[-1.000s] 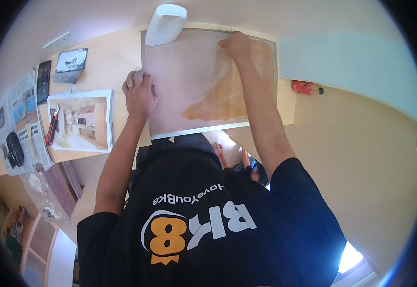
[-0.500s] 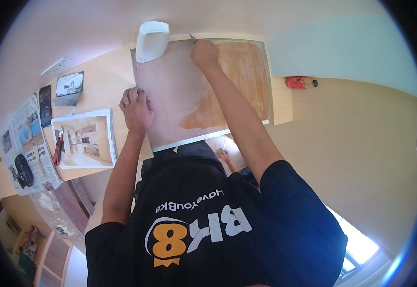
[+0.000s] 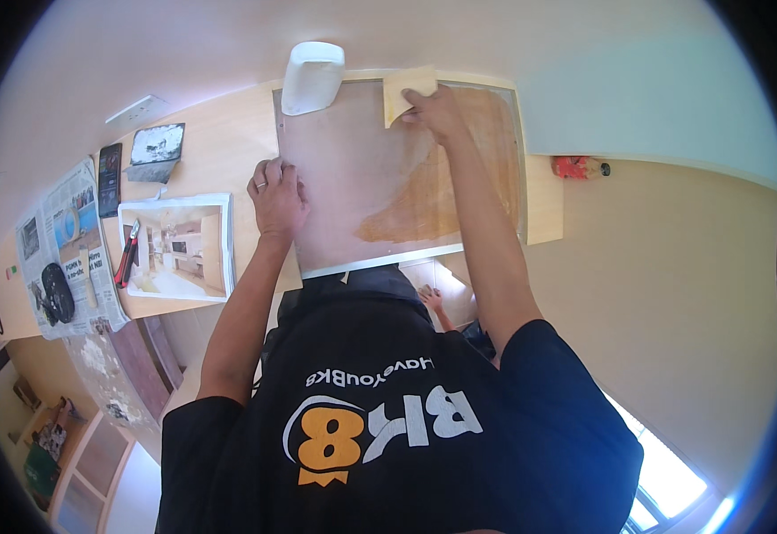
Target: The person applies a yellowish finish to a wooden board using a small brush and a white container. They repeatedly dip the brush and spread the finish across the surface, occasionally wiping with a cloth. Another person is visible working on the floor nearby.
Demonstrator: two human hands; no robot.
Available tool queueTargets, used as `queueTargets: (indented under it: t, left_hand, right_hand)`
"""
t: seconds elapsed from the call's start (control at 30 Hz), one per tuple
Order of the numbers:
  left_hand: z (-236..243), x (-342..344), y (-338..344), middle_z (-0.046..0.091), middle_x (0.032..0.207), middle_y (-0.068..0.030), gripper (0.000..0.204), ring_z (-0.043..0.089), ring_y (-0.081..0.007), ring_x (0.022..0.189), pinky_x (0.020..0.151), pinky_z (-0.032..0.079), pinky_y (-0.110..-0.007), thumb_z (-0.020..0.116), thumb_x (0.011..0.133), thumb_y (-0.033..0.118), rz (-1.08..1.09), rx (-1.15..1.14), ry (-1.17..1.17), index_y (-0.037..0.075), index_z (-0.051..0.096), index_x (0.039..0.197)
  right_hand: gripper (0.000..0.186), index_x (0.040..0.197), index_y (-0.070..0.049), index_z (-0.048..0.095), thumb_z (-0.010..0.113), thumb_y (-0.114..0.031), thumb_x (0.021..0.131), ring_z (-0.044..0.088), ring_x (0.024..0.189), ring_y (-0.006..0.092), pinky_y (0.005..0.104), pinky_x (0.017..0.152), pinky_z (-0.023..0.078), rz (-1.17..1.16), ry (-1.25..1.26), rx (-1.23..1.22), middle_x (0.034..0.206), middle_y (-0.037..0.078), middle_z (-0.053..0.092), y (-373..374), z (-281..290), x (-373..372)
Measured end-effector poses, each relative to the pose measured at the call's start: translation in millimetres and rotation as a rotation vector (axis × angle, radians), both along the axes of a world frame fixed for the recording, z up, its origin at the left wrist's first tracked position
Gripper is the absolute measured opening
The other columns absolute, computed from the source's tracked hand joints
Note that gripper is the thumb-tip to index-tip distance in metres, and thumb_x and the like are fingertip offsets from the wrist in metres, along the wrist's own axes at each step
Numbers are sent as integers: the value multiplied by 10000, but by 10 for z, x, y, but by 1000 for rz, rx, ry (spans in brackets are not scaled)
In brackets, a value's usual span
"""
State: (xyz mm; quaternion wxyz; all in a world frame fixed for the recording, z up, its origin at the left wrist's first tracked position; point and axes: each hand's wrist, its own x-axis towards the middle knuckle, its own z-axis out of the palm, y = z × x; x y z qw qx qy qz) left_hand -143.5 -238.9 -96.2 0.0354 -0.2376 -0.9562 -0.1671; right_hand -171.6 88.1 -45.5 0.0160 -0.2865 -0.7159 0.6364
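Note:
A thin, pale yellow square sheet [image 3: 405, 96] bends in my right hand [image 3: 435, 114], pinched between thumb and fingers at the board's far edge. The flat board [image 3: 344, 178] is greyish on the left, with an amber-brown, glossy-looking coat [image 3: 473, 187] over its right part. My left hand [image 3: 280, 198], a ring on one finger, rests with curled fingers at the board's left edge. What lies under those fingers is hidden. A white plastic jug-like container [image 3: 313, 78] stands at the board's far left corner.
Left on the wooden top lie a printed room picture [image 3: 194, 245], a red utility knife [image 3: 127, 255], a phone [image 3: 109, 181], a grey-smeared plate [image 3: 157, 144] and newspaper [image 3: 36, 227] with a black object [image 3: 57, 292]. A red-labelled bottle [image 3: 581, 167] is at right. Another person's hand [image 3: 430, 295] shows below the board.
My right hand has turned the sheet from edge-on to showing its yellow face, and moved slightly right along the far edge. The whole view has shifted a little; my left hand stays at the left edge.

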Motion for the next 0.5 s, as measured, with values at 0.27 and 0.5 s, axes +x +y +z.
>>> queueTargets:
  t: [0.27,0.5]
  left_hand:
    - [-9,8,-1,510,1291,-91,284,418,-334,1301,1048,328,-507,663,824,148,-7,-2,23,88,632,1099]
    - [-23,7,-4,507,1299,-89,283,410,-341,1305,1058,320,-515,653,836,157,-5,3,2,99,634,1113]
  right_hand:
    - [367,1216,-41,697,669,-232,904,685,1017,388,459,872,545,269,-54,912,1136,247,700,569,139,167]
    - [391,1237,-124,716,667,-145,849,658,1062,380,459,950,505,460,121,1129,1096,184,727,283,-106,-67]
